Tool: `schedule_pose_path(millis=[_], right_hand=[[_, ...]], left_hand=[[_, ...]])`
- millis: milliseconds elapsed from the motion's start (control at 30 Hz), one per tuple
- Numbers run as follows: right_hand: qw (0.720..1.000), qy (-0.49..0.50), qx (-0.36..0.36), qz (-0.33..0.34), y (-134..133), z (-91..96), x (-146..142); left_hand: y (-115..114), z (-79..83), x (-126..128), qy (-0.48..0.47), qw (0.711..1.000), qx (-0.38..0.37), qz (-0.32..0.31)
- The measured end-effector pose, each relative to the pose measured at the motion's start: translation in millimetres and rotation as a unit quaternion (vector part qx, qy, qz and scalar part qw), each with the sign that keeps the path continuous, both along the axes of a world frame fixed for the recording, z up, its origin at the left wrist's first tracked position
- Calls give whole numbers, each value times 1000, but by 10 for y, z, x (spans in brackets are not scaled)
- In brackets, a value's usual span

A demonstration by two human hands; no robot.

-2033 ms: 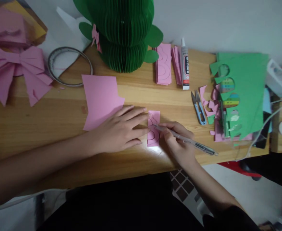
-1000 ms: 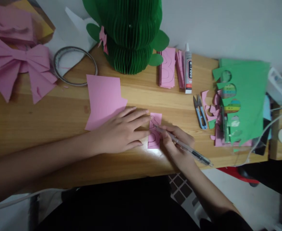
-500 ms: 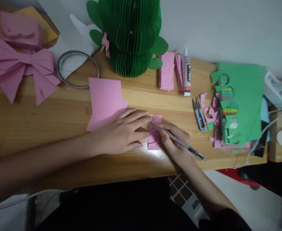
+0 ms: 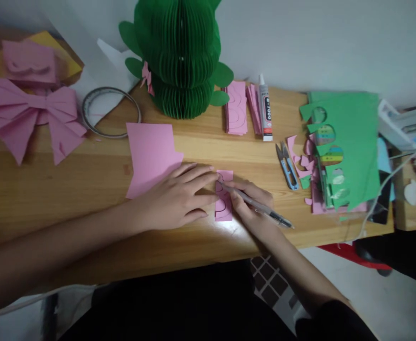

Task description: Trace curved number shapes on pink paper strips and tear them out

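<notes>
A narrow pink paper strip [image 4: 223, 215] with a curved outline drawn on it lies on the wooden table. My left hand [image 4: 179, 196] lies flat with its fingers spread, fingertips on the strip's left edge. In my right hand [image 4: 252, 206] is a grey pen [image 4: 261, 207], gripped near its tip, which touches the upper part of the strip. Partly under my left hand rests a larger pink paper sheet [image 4: 151, 151]. Behind the strip stand a stack of pink paper pieces [image 4: 237, 111] with a drawn outline and a glue tube [image 4: 266, 113].
A green honeycomb paper plant [image 4: 179, 61] stands against the wall. To its left are a tape roll [image 4: 83, 111] and a pink paper bow [image 4: 33, 102]. On the right lie blue thread snips [image 4: 288, 168], pink scraps [image 4: 307, 161] and cut green paper [image 4: 360, 142].
The camera view has shifted slightly, so most things on the table appear a little further left. Both hands keep nearly the same pose on the strip, with the pen tip still near its top.
</notes>
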State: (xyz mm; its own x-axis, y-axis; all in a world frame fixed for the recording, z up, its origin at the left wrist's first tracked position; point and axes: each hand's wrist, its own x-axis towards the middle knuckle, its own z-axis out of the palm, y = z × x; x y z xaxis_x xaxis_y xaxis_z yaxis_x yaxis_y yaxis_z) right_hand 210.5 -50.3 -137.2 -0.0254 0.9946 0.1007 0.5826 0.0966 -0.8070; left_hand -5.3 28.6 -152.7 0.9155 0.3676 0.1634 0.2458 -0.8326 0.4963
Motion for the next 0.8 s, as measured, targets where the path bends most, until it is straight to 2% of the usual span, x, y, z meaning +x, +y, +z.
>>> schedule_pose_path(millis=[133, 300, 533, 633, 800], right_hand=[[1000, -1, -11, -3, 6, 27, -18], [998, 2, -42, -38, 7, 84, -49], [997, 31, -21, -70, -108, 127, -7], [998, -27, 19, -61, -241, 104, 32], [975, -181, 129, 34, -499, -32, 43]], left_hand=[[2, 4, -5, 5, 1000, -3, -4], [-3, 15, -7, 9, 1000, 2, -2], [0, 8, -13, 11, 1000, 11, -1], [1, 6, -19, 6, 1000, 21, -7], [8, 11, -14, 4, 999, 40, -11]])
